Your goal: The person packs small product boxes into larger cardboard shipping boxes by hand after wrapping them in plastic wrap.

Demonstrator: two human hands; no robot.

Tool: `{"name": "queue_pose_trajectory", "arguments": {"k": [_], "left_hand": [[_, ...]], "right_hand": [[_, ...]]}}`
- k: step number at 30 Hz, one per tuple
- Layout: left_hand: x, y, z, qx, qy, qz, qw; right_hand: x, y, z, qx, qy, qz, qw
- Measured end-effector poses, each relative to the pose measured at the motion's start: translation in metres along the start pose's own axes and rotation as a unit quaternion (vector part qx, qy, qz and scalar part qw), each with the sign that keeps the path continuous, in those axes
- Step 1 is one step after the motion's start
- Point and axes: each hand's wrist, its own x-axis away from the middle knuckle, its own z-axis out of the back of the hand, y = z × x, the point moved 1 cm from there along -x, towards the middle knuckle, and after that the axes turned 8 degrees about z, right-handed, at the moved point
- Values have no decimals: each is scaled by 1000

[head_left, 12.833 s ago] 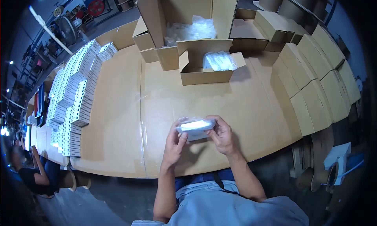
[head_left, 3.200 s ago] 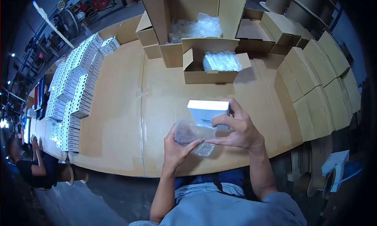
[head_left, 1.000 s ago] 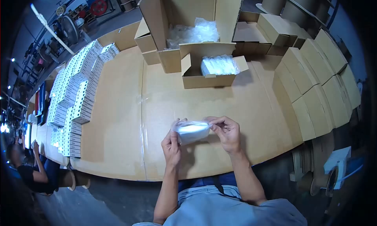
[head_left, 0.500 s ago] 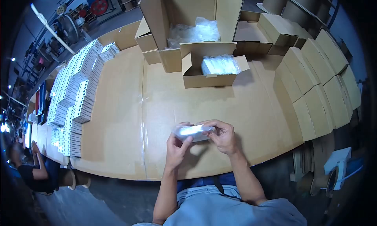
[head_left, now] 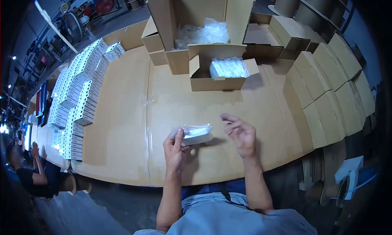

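Vs 0.5 s earlier: right hand (head_left: 241, 133) off the small white box in clear plastic bag (head_left: 196, 134), now empty, fingers spread apart, hovering just right of it. Left hand (head_left: 174, 147) alone clamped on the bagged box's left end, thumb on top. Bagged box held just above the table, near the front edge, about mid-width.

Surface: long table covered in brown cardboard sheets (head_left: 122, 124), seam with clear tape running front to back. Workshop room, dark floor, machinery and a red wheel (head_left: 102, 4) at far left.

Counts:
- 1 tall open brown carton (head_left: 200, 22) at the back edge, loose clear bags inside.
- 1 smaller open brown carton (head_left: 216, 77) just in front of it, filled with bagged white boxes.
- Rows of small white boxes (head_left: 77, 88) along the left edge, too many to count.
- Stacks of closed brown cartons (head_left: 326, 84) along the right edge, exact number unclear.
- 1 other person (head_left: 28, 173) seated at far left.
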Motion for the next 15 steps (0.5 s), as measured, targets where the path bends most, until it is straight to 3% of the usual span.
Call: {"name": "queue_pose_trajectory", "arguments": {"k": [3, 4, 8, 15], "left_hand": [[-2, -4, -1, -13, -10, 3, 1000], [-4, -6, -1, -21, -11, 1, 1000], [-1, -12, -3, -43, -9, 13, 999], [4, -10, -9, -27, -4, 24, 999]], "right_hand": [[3, -5, -13, 116, -138, -12, 984], [0, -8, -19, 158, -166, 32, 973], [2, -3, -26, 245, -185, -17, 952], [-3, -7, -20, 271, -181, -8, 945]]}}
